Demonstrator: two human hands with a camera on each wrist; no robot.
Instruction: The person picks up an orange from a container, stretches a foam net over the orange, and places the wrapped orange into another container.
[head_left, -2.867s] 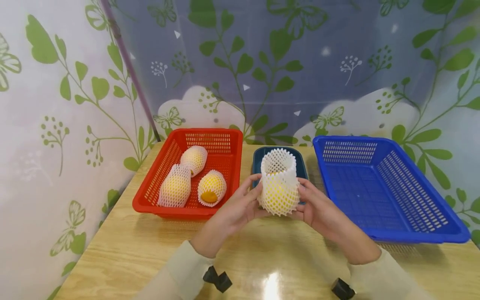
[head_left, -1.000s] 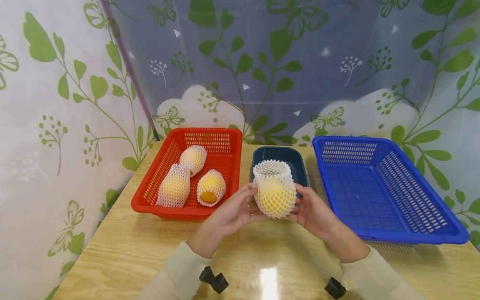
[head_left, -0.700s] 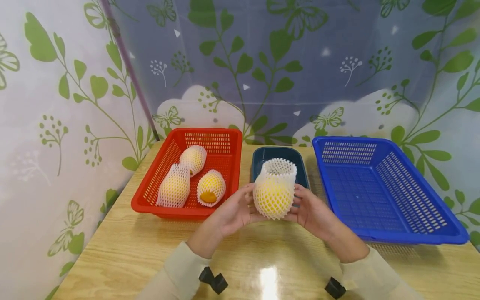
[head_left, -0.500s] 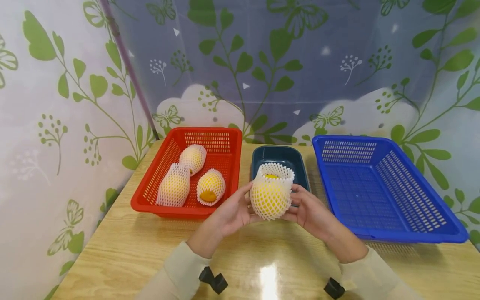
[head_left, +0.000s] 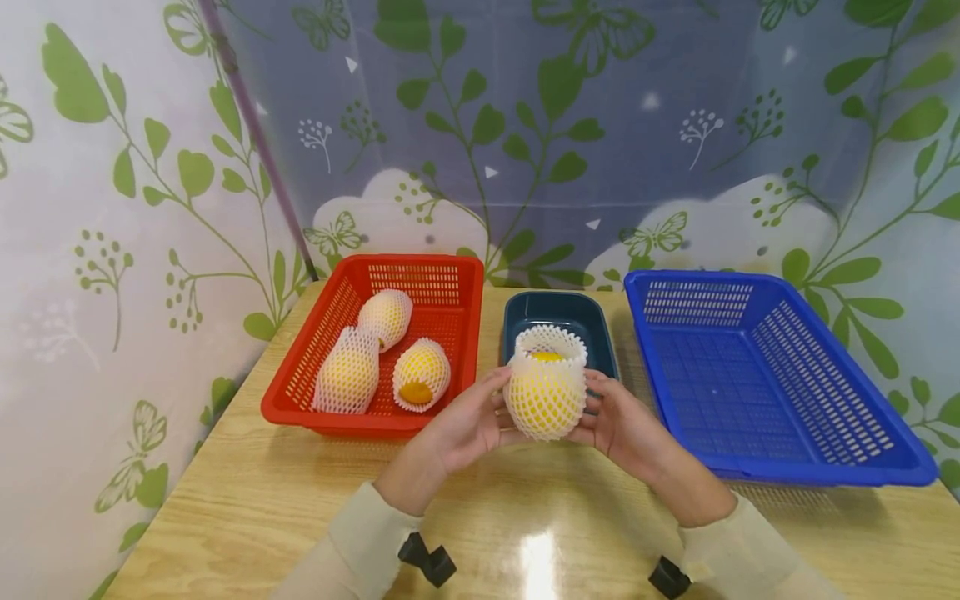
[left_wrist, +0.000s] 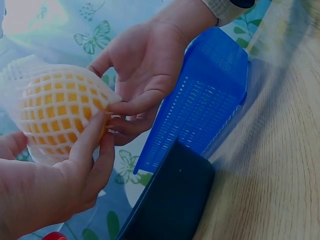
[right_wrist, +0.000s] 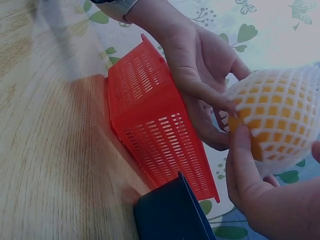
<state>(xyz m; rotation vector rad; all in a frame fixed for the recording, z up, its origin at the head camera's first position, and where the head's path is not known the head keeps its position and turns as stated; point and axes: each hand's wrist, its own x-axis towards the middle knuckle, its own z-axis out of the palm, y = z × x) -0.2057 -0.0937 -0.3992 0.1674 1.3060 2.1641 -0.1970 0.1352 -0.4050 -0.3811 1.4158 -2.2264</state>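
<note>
A yellow-orange fruit in a white foam net sleeve [head_left: 546,400] is held up over the table between both hands. The sleeve's frilled open end points up and away, with a bit of bare yellow fruit inside it. My left hand [head_left: 465,429] grips the left side, thumb on the net and fingers underneath. On the other side my right hand [head_left: 628,423] grips it in the same manner. In the left wrist view, fingertips of both hands meet at the fruit's lower end [left_wrist: 65,112]. The right wrist view shows bare orange skin [right_wrist: 247,135] by the fingertips.
A red basket [head_left: 300,408] at left holds 3 netted fruits [head_left: 422,375]. Behind the held fruit stands a dark teal tray [head_left: 558,304], partly hidden. At right is a large blue basket [head_left: 750,400]. A patterned cloth [head_left: 525,167] hangs behind the wooden table [head_left: 315,517].
Both hands have lowered the fruit slightly and brought it nearer since the oldest frame. It has swayed and tilted a little between the hands, and the sleeve's open end appears shorter.
</note>
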